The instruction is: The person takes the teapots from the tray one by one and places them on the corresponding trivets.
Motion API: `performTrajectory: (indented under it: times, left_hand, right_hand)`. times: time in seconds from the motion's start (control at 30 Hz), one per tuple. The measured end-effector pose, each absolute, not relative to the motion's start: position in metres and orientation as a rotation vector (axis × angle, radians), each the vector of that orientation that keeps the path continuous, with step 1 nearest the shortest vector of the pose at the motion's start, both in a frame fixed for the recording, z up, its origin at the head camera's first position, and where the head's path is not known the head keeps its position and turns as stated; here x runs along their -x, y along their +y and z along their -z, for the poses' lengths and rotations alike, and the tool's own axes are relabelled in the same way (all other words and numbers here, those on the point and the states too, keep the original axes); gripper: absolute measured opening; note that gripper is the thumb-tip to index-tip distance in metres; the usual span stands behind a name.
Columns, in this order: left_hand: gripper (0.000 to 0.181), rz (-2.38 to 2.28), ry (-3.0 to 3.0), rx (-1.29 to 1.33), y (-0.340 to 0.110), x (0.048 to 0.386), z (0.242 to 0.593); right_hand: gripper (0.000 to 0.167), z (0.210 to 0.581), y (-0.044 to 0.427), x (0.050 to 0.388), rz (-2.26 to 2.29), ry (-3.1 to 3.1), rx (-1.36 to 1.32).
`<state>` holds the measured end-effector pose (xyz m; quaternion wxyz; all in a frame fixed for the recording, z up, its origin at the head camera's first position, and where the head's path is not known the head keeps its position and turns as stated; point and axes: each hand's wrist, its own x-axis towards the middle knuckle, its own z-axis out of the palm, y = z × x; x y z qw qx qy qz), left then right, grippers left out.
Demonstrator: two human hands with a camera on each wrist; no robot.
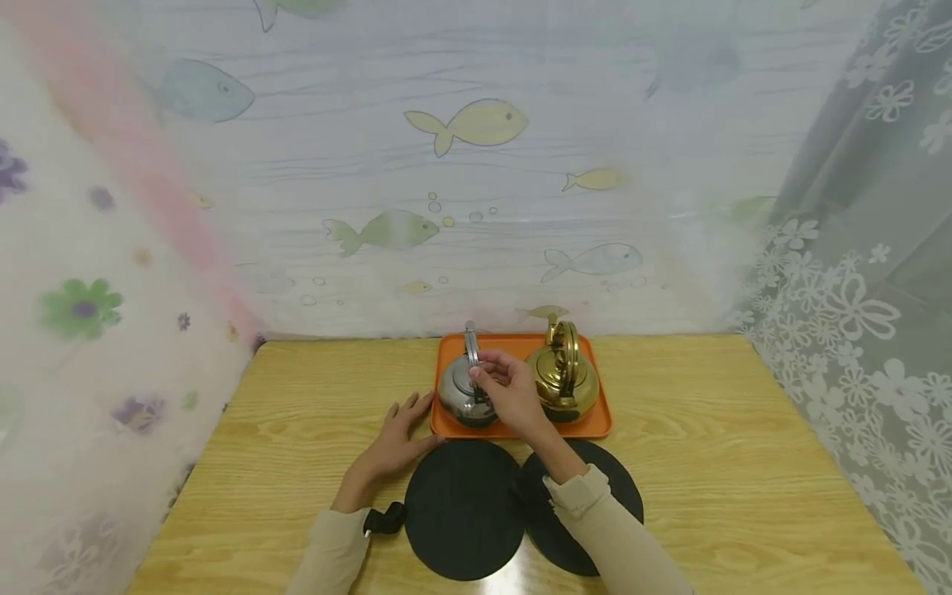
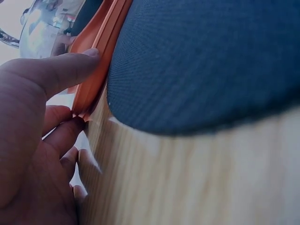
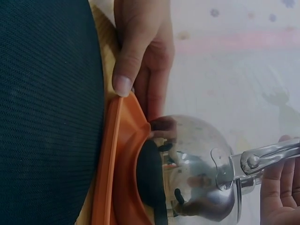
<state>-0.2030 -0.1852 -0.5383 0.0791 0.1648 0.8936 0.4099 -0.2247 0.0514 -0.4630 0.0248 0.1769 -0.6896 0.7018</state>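
A silver kettle with a raised handle is at the left of an orange tray. My right hand holds that handle between thumb and fingers. At the tray's front left corner is my left hand, its thumb on the front rim and its index finger against the left side. A gold kettle, handle upright, stands in the right half of the tray, partly behind my right hand. Whether the silver kettle's base touches the tray is hard to tell.
Two round black mats, a left mat and a right mat, lie side by side on the wooden table in front of the tray. My right forearm crosses above the right mat. A fish-patterned curtain hangs behind the table.
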Motion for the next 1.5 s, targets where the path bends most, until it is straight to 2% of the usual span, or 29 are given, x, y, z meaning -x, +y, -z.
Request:
performTrajectory:
  times: [0.4, 0.83, 1.5]
  left_hand:
    - [0.080, -1.197, 2.657, -0.448, -0.191, 0.202, 0.543]
    - [0.080, -1.200, 2.664, -0.422, -0.194, 0.201, 0.542]
    - [0.079, -1.233, 2.624, -0.367, -0.186, 0.201, 0.540]
  right_hand:
    - [0.025, 0.471, 0.043, 0.219, -2.158, -2.087, -0.581]
    - [0.024, 0.463, 0.045, 0.218, -2.137, -2.088, -0.628]
    - [0.024, 0.432, 0.062, 0.164, -2.256, -1.978, -0.530]
